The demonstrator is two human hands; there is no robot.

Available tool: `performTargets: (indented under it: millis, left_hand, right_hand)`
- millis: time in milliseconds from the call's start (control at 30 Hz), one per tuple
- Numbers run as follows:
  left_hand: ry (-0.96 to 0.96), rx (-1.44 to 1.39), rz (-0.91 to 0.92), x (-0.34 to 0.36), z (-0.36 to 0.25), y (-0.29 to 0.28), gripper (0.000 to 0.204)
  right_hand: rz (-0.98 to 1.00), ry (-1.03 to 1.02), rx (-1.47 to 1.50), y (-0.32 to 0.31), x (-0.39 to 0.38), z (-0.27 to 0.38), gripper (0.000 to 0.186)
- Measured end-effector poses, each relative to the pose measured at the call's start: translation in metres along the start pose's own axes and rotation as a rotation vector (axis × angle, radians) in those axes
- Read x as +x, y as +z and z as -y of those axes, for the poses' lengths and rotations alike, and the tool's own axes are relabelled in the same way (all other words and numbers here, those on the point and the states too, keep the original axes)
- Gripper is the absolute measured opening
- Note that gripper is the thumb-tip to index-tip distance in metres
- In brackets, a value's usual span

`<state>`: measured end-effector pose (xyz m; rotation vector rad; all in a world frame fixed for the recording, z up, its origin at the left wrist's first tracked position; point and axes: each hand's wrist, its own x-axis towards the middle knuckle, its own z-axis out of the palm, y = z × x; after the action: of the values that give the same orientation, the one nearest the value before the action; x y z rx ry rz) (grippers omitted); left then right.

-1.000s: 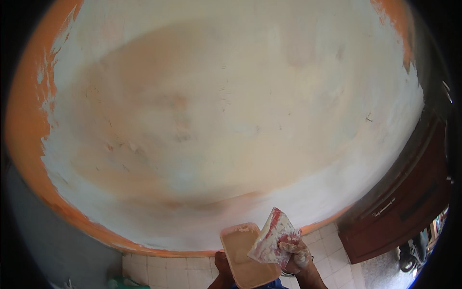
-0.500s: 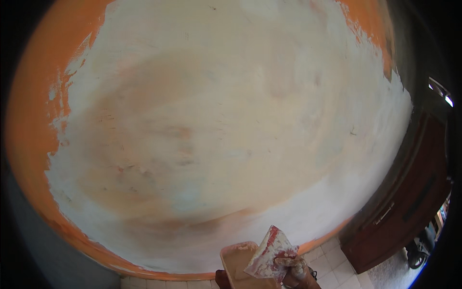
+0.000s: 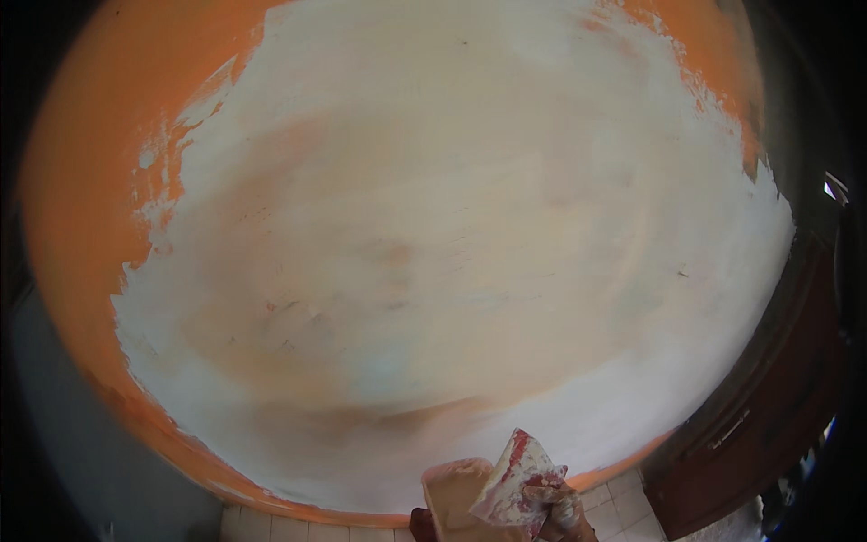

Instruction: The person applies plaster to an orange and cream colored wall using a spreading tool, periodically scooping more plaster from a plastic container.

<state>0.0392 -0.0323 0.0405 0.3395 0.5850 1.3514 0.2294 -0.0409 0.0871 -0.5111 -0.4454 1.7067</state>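
Note:
Smeared with pale filler, my right hand (image 3: 565, 509) is closed on a wide putty knife (image 3: 513, 483). Red shows through the whitish coating on its triangular blade, which overlaps the right side of a shallow rectangular tray (image 3: 449, 495). Beige filler lies over the tray's inner face. At the tray's left edge is a dark reddish-brown shape (image 3: 422, 524); I cannot make out whether it is part of my left hand. Ahead stands a wall (image 3: 470, 262), its middle coated in whitish and beige filler, with both hands' area low in front of it.
Bare orange paint (image 3: 77, 199) borders the coated patch at left, upper right and along the bottom. A grey surface (image 3: 81, 415) is at lower left. White floor tiles (image 3: 289, 528) run below the wall. A dark red-brown door (image 3: 722, 461) stands at right.
My view has shifted a little, so the wall's marks sit farther right. The putty knife and tray also appear slightly farther right and lower; my right hand keeps its grip.

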Motion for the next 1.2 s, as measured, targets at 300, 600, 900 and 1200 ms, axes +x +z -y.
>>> performTargets:
  millis: [300,600,900,1200]
  left_hand:
    - [0.034,-0.003,0.001,-0.013,0.004,-0.003,0.063]
    - [0.070,0.033,0.004,-0.043,0.024,-0.016,0.060]
    - [0.153,0.172,0.072,-0.080,0.036,-0.014,0.057]
    - [0.379,-0.046,0.251,-0.123,0.020,0.036,0.044]
  right_hand:
    - [-0.012,0.069,-0.095,0.012,-0.005,0.008,0.039]
    - [0.034,0.175,-0.017,0.033,-0.011,0.037,0.033]
    - [0.425,-0.076,-0.252,0.056,-0.036,0.060,0.062]
    - [0.301,-0.077,-0.253,0.100,-0.060,0.065,0.025]
